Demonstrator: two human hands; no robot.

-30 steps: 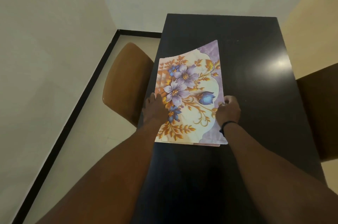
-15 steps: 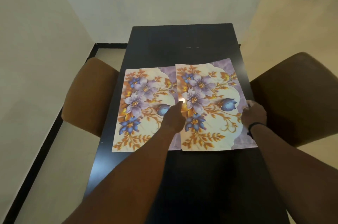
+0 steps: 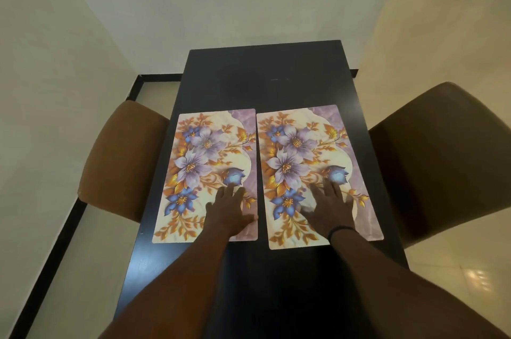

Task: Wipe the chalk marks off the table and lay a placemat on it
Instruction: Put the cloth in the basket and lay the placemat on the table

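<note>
Two floral placemats lie flat, side by side, on the black table (image 3: 265,73). The left placemat (image 3: 193,161) and the right placemat (image 3: 301,150) are separated by a narrow dark gap. My left hand (image 3: 228,211) rests palm down with straight fingers on the near right part of the left mat. My right hand (image 3: 327,208), a dark band at its wrist, lies flat the same way on the near middle of the right mat. A faint short pale mark (image 3: 278,79) shows on the far tabletop.
A brown padded chair (image 3: 121,156) stands at the table's left side and another brown chair (image 3: 442,156) at its right. White walls close in at the left and behind the table. Pale floor tiles lie to the right.
The stacked mats were separated: one slid right, the other stayed left. Both hands went from gripping mat edges to lying flat on the mats. The view shifted to centre the table.
</note>
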